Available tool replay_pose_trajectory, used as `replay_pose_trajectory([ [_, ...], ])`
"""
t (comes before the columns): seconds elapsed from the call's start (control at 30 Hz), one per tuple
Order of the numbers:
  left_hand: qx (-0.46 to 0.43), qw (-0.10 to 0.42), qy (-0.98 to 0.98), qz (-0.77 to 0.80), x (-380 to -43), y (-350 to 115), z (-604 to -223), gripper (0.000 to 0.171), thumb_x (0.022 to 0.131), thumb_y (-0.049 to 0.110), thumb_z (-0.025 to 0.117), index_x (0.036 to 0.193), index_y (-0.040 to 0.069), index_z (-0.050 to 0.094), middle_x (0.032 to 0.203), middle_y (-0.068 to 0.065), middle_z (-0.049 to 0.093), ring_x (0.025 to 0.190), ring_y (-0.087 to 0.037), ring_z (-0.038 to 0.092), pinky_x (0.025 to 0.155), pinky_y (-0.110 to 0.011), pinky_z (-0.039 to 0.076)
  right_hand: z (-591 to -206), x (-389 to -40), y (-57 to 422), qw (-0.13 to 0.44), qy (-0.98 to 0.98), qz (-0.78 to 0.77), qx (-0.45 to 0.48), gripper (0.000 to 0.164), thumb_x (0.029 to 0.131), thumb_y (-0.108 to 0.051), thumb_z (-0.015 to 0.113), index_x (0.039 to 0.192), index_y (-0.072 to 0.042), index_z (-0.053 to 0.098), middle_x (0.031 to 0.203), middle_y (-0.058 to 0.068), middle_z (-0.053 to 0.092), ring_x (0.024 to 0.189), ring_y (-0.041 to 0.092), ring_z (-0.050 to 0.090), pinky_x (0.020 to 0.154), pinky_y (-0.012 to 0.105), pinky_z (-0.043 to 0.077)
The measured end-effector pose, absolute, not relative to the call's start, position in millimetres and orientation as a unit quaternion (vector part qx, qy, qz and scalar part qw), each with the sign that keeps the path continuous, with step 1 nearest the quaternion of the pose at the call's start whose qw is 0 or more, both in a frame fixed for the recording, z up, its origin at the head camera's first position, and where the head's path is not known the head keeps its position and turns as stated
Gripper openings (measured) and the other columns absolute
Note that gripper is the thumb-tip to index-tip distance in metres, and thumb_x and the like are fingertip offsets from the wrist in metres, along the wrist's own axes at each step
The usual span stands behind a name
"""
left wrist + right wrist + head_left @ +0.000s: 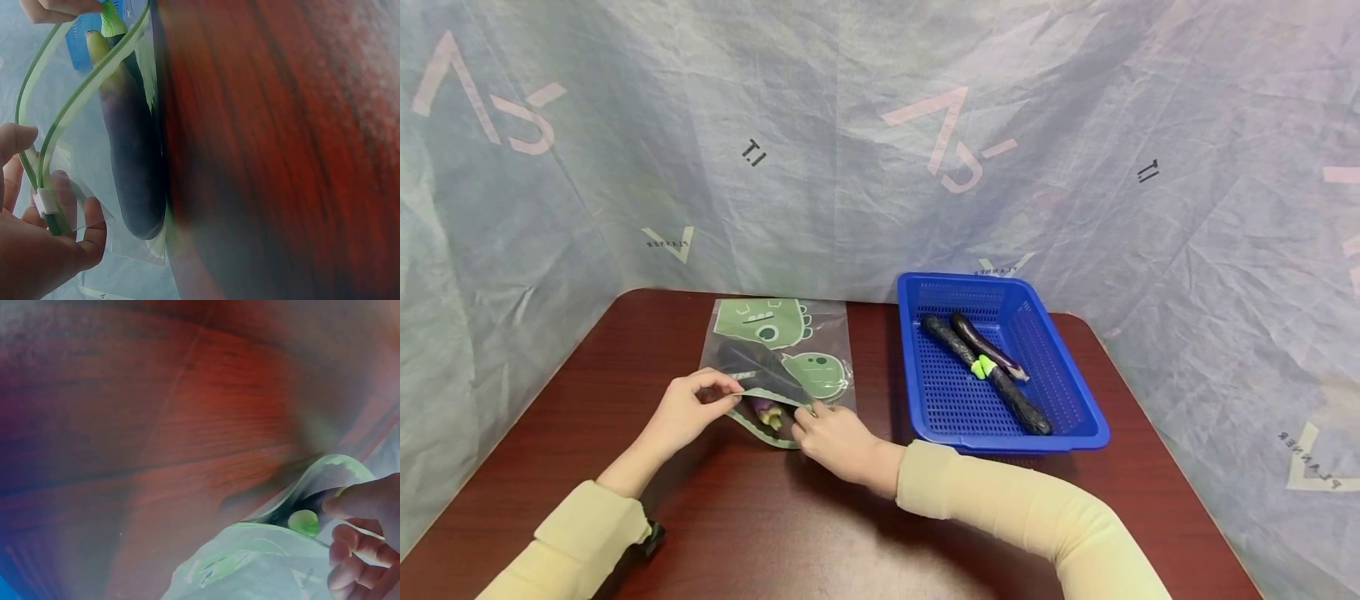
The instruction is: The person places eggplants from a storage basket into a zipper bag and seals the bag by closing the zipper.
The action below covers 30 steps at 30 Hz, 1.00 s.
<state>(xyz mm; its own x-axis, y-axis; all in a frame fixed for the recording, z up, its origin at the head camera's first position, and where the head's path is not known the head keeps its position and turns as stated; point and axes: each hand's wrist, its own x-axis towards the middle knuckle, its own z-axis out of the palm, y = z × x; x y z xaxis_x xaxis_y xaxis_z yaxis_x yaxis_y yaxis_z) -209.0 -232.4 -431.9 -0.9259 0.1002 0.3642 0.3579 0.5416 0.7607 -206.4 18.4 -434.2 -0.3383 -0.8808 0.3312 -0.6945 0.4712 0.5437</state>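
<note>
A clear zip bag printed with green cartoon dinosaurs lies on the table, its green-edged mouth parted toward me. Inside is a purple eggplant with its stem end at the opening; the left wrist view shows this eggplant lengthwise, with a second green stem behind it. My left hand pinches the left end of the mouth, near a white zip slider. At the right side of the mouth, my right hand pinches the rim, its thumb beside a green stem end.
A blue perforated basket stands to the right of the bag. In it lie a slim dark eggplant and long dark pieces with bright green ends. A printed cloth hangs behind the brown table.
</note>
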Motion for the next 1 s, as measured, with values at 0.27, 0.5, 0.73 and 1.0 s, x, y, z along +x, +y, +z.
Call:
replay_pose_trajectory([
  [0.27,-0.133,0.146,-0.867,-0.458,-209.1,-232.9,-431.5,0.012,0.075,0.012,0.071,0.082,0.021,0.066,0.077,0.004,0.06,0.069,-0.006,0.051,0.057,-0.021,0.043,-420.3,-196.2,26.4,0.272,-0.811,-0.137,0.5,0.004,0.08,-0.016,0.056,0.077,-0.017,0.053,0.084,-0.003,0.048,0.076,0.012,0.05,0.047,0.022,0.039],
  [0.5,-0.133,0.145,-0.869,-0.455,-208.7,-232.9,-430.8,0.012,0.075,0.013,0.07,0.083,0.021,0.066,0.077,0.005,0.059,0.068,-0.006,0.051,0.056,-0.021,0.042,-404.3,-191.1,34.1,0.266,-0.807,-0.139,0.508,0.003,0.081,-0.016,0.054,0.081,-0.019,0.053,0.087,-0.005,0.051,0.078,0.012,0.05,0.049,0.023,0.038],
  [0.73,-0.132,0.14,-0.869,-0.456,-207.9,-232.8,-430.9,0.011,0.076,0.014,0.07,0.083,0.021,0.066,0.078,0.005,0.06,0.069,-0.005,0.051,0.057,-0.021,0.043,-380.6,-191.1,44.3,0.255,-0.799,-0.135,0.527,0.008,0.082,-0.015,0.052,0.088,-0.019,0.055,0.087,-0.006,0.052,0.08,0.013,0.05,0.053,0.025,0.039],
  [1.0,-0.131,0.139,-0.869,-0.457,-208.0,-232.8,-431.7,0.01,0.076,0.014,0.07,0.083,0.021,0.066,0.078,0.004,0.06,0.07,-0.006,0.051,0.058,-0.021,0.043,-361.8,-197.7,55.5,0.25,-0.805,-0.127,0.522,0.017,0.078,-0.015,0.052,0.093,-0.019,0.055,0.089,-0.004,0.051,0.084,0.015,0.049,0.054,0.028,0.036],
])
